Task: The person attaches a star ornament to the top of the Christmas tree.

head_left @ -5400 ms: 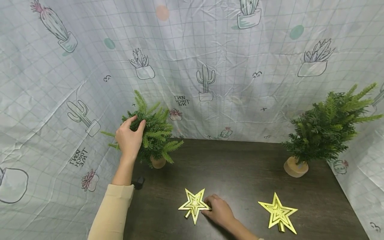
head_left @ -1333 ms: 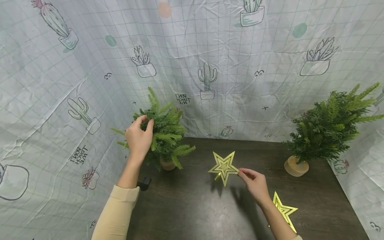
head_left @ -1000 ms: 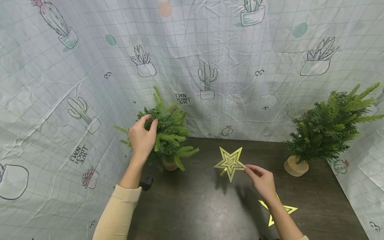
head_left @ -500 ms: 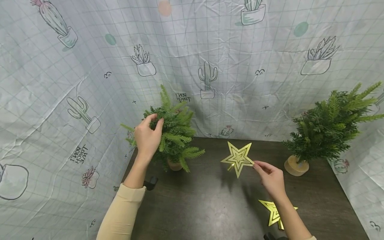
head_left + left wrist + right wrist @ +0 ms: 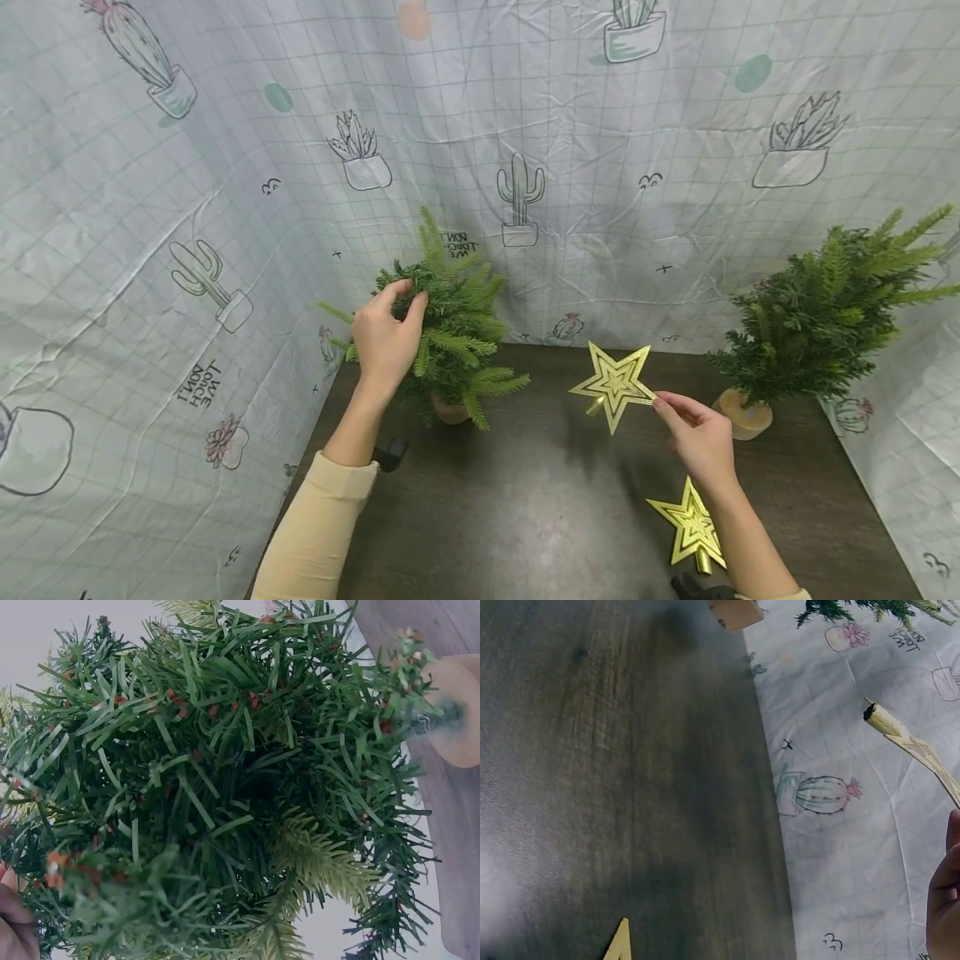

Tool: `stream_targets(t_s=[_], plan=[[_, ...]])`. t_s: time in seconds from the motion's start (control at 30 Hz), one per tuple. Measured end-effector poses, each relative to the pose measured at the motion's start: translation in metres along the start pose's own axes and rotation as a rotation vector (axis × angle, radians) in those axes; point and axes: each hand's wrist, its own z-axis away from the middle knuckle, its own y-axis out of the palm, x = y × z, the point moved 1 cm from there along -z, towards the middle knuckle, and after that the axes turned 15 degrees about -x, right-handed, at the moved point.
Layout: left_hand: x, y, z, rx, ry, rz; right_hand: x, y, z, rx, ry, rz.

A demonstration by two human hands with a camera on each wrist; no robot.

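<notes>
My left hand (image 5: 390, 333) grips the upper foliage of a small artificial Christmas tree (image 5: 457, 350), fingers and thumb sunk among its needles. Green needles with reddish bits fill most of the left wrist view, where the round wooden base (image 5: 457, 712) shows at the right edge. Above the table my right hand (image 5: 701, 437) pinches one point of a gold star tree topper (image 5: 615, 385) between thumb and fingers. Its tubular socket (image 5: 885, 720) shows in the right wrist view. A second gold star topper (image 5: 692, 525) lies on the table, partly covered by the right forearm.
Another small artificial tree (image 5: 810, 325) on a wooden base (image 5: 742, 414) stands at the back right. A cactus-print curtain (image 5: 577, 250) encloses the dark wooden table (image 5: 495, 517) at the back and sides.
The right hand has picked the star topper up off the table and carried it right and farther back. My left hand and the left tree have moved to the right.
</notes>
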Motion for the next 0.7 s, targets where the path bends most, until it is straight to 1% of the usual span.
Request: stream_targets(t_s=[0.17, 0.4, 0.7], plan=[[-0.005, 0.005, 0.002, 0.017, 0.000, 0.012, 0.001, -0.005, -0.005, 0.000, 0.034, -0.030], [-0.013, 0.014, 0.006, 0.032, 0.004, 0.044, 0.005, -0.009, -0.010, -0.034, 0.022, -0.021], [-0.021, 0.027, 0.013, 0.055, 0.015, 0.065, 0.015, -0.015, -0.013, -0.056, 0.001, -0.053]])
